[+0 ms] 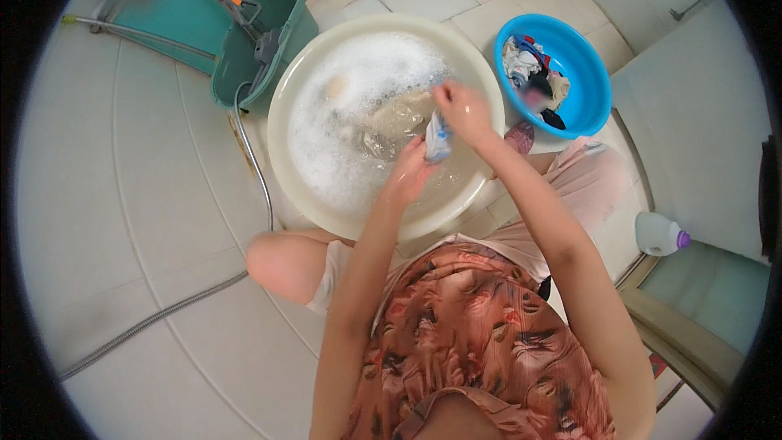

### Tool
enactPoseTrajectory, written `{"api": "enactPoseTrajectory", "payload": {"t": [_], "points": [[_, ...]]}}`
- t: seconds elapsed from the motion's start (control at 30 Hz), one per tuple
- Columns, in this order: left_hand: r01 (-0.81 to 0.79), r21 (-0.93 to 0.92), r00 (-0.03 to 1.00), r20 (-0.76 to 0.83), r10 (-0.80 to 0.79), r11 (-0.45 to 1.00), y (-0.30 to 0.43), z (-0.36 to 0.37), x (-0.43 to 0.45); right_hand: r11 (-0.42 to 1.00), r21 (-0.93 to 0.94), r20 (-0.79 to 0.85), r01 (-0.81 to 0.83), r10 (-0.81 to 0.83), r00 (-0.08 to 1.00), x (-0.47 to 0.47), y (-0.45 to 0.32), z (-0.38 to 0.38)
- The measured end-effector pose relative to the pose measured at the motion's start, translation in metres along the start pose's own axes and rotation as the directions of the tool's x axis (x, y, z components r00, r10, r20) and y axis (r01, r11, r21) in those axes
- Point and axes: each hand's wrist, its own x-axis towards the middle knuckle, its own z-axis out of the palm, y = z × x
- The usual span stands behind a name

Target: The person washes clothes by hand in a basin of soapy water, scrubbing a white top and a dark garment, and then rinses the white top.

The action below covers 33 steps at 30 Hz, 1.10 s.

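Observation:
A large cream plastic basin (pixel 280 153) stands before me, holding water topped with white suds (pixel 330 165). Above its right side, a small white and light-blue cloth (pixel 438 137) is stretched between my hands. My left hand (pixel 412 171) grips the lower part of the cloth. Higher up, my right hand (pixel 461 110) has its fingers closed at the cloth's upper end; motion blurs it a little. Beige fabric (pixel 397 116) lies partly under the water beyond my hands. A small pale tan patch (pixel 336 86) shows among the suds; I cannot tell what it is.
A blue plastic basin (pixel 586 98) with several small garments (pixel 531 70) sits at the right. At the left are a green mop bucket (pixel 299 24), a mop handle (pixel 235 3) and a metal shower hose (pixel 259 165). A purple-capped detergent bottle (pixel 657 234) stands near the doorway.

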Motion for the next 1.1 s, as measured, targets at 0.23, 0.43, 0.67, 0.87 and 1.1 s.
{"api": "enactPoseTrajectory", "payload": {"t": [0.23, 0.43, 0.67, 0.87, 1.1], "points": [[-0.275, 0.865, 0.892, 0.067, 0.447, 0.419, 0.022, -0.022, 0.064, 0.967, 0.246, -0.048, -0.067, 0.082, 0.995, 0.002, -0.036, -0.076], [-0.109, 0.955, 0.738, -0.108, 0.666, 0.275, 0.07, -0.059, 0.071, 0.949, 0.307, -0.062, -0.064, 0.087, 0.994, -0.004, -0.042, -0.105], [-0.314, 0.949, 0.839, 0.29, 0.461, -0.025, 0.046, -0.004, 0.036, 0.922, 0.387, -0.087, 0.02, 0.015, 0.996, 0.001, -0.07, -0.1], [-0.16, 0.67, 0.844, 0.474, 0.251, -0.725, 0.026, 0.002, 0.047, 0.924, 0.372, -0.03, 0.09, -0.085, 0.996, 0.001, -0.079, -0.1], [0.259, 0.67, 0.887, 0.121, 0.446, -0.696, 0.071, -0.067, 0.037, 0.899, 0.438, 0.061, 0.021, -0.053, 0.997, -0.004, -0.075, -0.1]]}}
